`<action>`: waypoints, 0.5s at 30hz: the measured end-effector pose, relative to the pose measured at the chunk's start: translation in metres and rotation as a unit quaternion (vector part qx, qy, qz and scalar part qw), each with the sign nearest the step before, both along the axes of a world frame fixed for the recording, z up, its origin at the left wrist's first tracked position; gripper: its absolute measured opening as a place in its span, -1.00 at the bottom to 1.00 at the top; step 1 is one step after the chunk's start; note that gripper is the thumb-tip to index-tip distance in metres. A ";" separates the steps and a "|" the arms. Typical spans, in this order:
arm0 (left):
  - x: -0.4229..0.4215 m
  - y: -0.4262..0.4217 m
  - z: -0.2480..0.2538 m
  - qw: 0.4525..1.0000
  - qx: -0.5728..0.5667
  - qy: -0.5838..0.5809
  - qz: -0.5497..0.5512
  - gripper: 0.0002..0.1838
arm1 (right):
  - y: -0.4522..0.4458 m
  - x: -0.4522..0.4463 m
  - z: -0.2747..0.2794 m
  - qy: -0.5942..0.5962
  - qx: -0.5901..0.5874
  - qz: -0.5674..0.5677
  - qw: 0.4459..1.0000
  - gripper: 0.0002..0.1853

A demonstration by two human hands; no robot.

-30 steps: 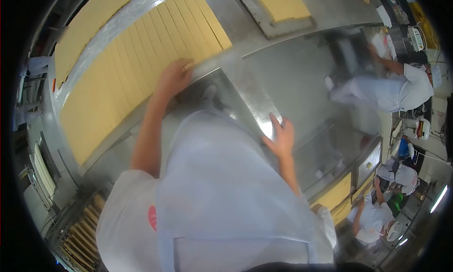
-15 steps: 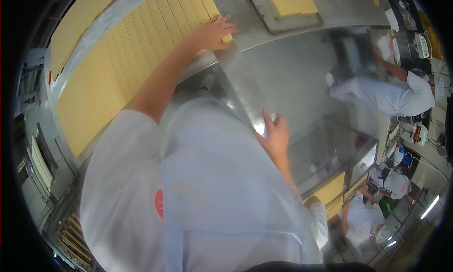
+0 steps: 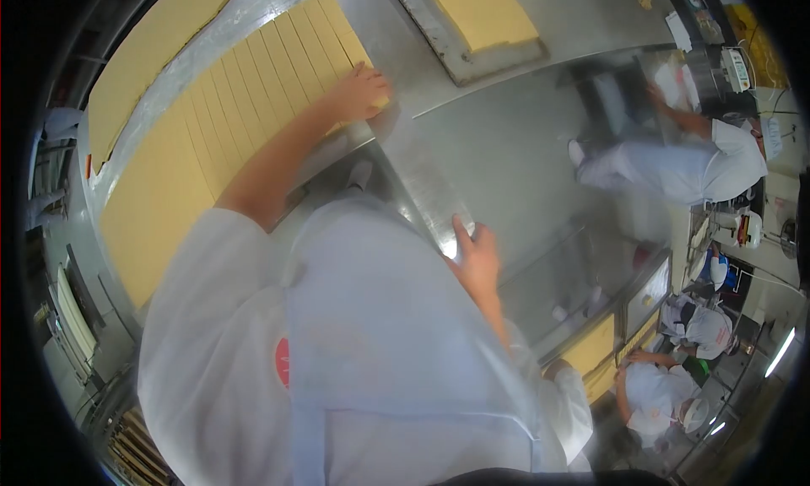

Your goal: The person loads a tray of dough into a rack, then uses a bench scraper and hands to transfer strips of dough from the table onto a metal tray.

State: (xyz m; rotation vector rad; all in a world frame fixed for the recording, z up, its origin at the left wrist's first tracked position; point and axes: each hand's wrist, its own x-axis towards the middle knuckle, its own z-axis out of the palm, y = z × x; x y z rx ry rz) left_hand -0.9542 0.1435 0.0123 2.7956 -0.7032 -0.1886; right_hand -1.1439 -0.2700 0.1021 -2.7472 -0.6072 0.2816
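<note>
A yellow sheet, apparently dough or cake [image 3: 287, 64], lies on the metal table at upper left, cut partly into long parallel strips. My left hand [image 3: 359, 94] rests across the near ends of the last strips, fingers laid over them and fairly close together. A little yellow shows beside the fingertips. Lower down, in front of my apron [image 3: 405, 317], my right hand [image 3: 477, 258] has two fingers raised and apart. It is close to a shiny metal surface [image 3: 426, 203]; nothing can be made out in it, and part of it is hidden.
A second yellow sheet [image 3: 152, 56] lies beyond the cut one. A metal tray [image 3: 540, 51] at the top carries a yellow slab [image 3: 481, 13]. Co-workers in white [image 3: 709, 161] stand at the right, some beside yellow sheets [image 3: 591, 351]. Racks [image 3: 131, 435] stand at lower left.
The whole view has shifted slightly. My left hand stays at the strip ends, its fingers drawn closer together than before. My right hand has hardly changed.
</note>
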 end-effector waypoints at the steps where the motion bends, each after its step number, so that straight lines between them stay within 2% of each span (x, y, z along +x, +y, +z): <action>1: 0.000 -0.002 0.000 1.000 0.013 0.006 0.009 -0.53 | 0.000 0.000 -0.002 0.000 0.002 0.003 1.000 0.01; 6: -0.007 -0.011 0.000 0.997 0.040 0.016 0.070 -0.47 | -0.005 -0.003 0.001 0.017 0.010 -0.013 1.000 -0.02; 9: -0.009 -0.009 -0.017 0.997 0.041 -0.020 0.064 -0.35 | -0.008 -0.004 -0.002 0.011 0.014 -0.020 1.000 -0.05; 12: -0.020 -0.015 -0.011 0.987 0.019 -0.107 0.123 -0.20 | -0.004 -0.001 -0.001 0.011 0.013 -0.031 0.999 -0.07; 15: -0.028 -0.024 0.004 0.968 -0.015 -0.100 0.228 -0.09 | -0.011 -0.001 0.000 0.005 0.007 -0.031 0.999 -0.08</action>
